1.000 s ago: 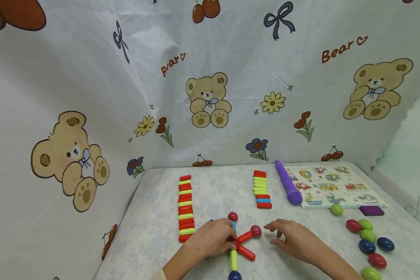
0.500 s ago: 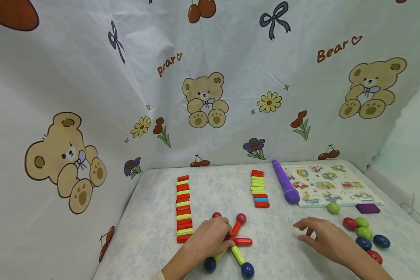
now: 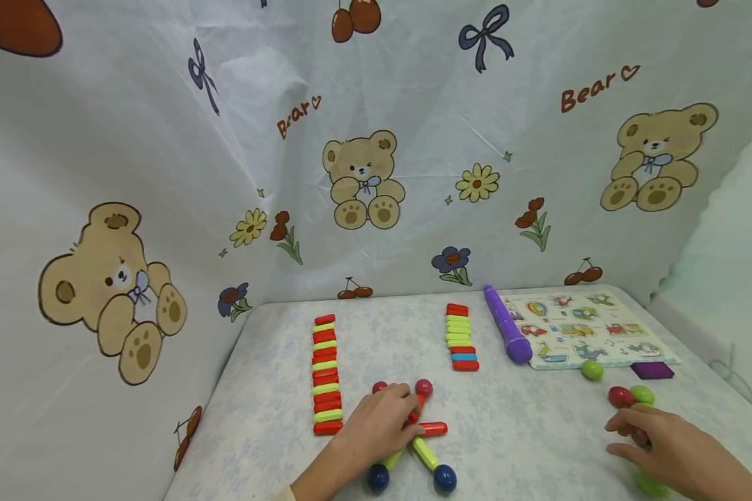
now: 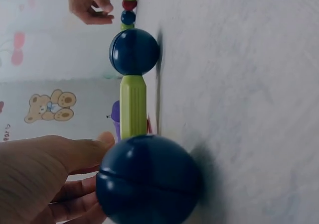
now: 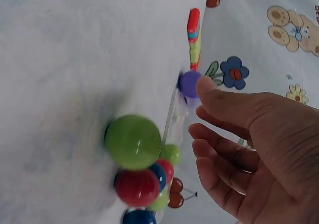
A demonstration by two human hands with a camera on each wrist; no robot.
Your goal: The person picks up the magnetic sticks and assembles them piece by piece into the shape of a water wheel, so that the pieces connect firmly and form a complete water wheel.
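My left hand [image 3: 385, 426] grips the hub of a star of magnetic sticks and balls, largely hiding that middle. Around it spread a bare-ended red stick [image 3: 435, 429], a yellow-green stick [image 3: 425, 452] tipped by a dark blue ball [image 3: 445, 479], and a second dark blue ball [image 3: 378, 478]. Two red balls, one of them the red ball [image 3: 423, 387], cap the far arms. My right hand [image 3: 670, 438] hovers with loosely bent fingers over the loose balls, holding nothing. In the right wrist view a green ball [image 5: 133, 142] and a red ball [image 5: 137, 187] lie below it.
A column of red and yellow-green sticks [image 3: 326, 376] lies on the left. Another shorter column of sticks [image 3: 459, 337] sits at the back. Behind the balls are a purple microphone-shaped toy [image 3: 507, 325], a picture board [image 3: 585, 330] and a purple block [image 3: 652, 370].
The star has turned counterclockwise under my left hand, which stays at its hub. My right hand has moved from beside the star rightward to the loose balls.
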